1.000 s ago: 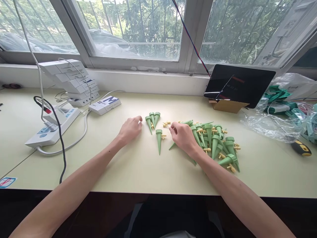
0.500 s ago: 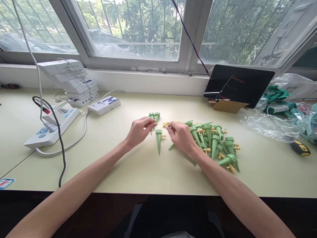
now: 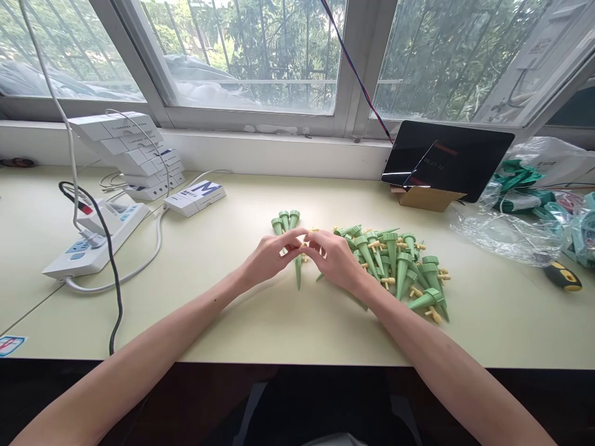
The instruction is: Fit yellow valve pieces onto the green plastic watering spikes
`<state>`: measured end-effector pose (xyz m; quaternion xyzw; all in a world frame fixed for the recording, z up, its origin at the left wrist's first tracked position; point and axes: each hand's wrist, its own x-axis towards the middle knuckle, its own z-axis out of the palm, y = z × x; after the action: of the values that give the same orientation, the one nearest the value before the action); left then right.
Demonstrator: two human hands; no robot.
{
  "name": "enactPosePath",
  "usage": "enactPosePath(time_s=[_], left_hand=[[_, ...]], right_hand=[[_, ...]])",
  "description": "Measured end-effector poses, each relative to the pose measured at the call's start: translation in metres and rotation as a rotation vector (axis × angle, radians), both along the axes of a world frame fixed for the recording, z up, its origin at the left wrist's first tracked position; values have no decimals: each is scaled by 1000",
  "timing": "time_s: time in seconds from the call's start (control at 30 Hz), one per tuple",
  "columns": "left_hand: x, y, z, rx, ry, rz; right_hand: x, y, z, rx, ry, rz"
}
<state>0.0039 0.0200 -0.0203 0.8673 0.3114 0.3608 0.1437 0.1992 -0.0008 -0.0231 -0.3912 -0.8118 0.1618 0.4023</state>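
My left hand [image 3: 274, 255] and my right hand [image 3: 333, 255] meet at the fingertips over the table, both closed in a pinch. Whatever lies between the fingertips is too small and covered to make out. Under them rests a green watering spike [image 3: 299, 277], point towards me, its capped top hidden by the fingers. A bit of yellow valve [image 3: 304, 256] shows beside it. Just beyond my left hand, three green spikes [image 3: 286, 218] lie side by side, partly covered. To the right of my right hand spreads a heap of green spikes [image 3: 393, 251] with yellow valves among them.
At the left stand a power strip [image 3: 100, 238] with cables and a stack of white boxes [image 3: 134, 155]; one white box [image 3: 195, 198] lies apart. A tablet [image 3: 449, 161] leans on a cardboard stand at the back right. Clear plastic wrap [image 3: 506, 232] and a yellow-black handle [image 3: 563, 276] lie farther right.
My left hand has moved right to meet my right hand above the lying spike. A third spike top now shows beside the two at the back.
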Motion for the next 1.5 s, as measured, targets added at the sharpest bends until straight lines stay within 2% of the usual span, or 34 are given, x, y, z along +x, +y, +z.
enactPosePath(time_s=[0.33,0.5,0.73,0.97,1.17,1.5], left_hand=[[0,0,0,56,38,-1],[-2,4,-2,79,61,82],[-4,11,-4,1,136,242],[-6,11,-7,-91,189,248],[-2,10,-5,-141,147,234],[-1,8,3,-203,-60,247]], right_hand=[[0,-1,1,-2,-63,-13],[1,0,-1,7,-33,-75],[3,0,1,29,-6,-164],[3,1,1,32,-3,-189],[3,0,2,27,-4,-194],[2,1,1,21,30,-185]])
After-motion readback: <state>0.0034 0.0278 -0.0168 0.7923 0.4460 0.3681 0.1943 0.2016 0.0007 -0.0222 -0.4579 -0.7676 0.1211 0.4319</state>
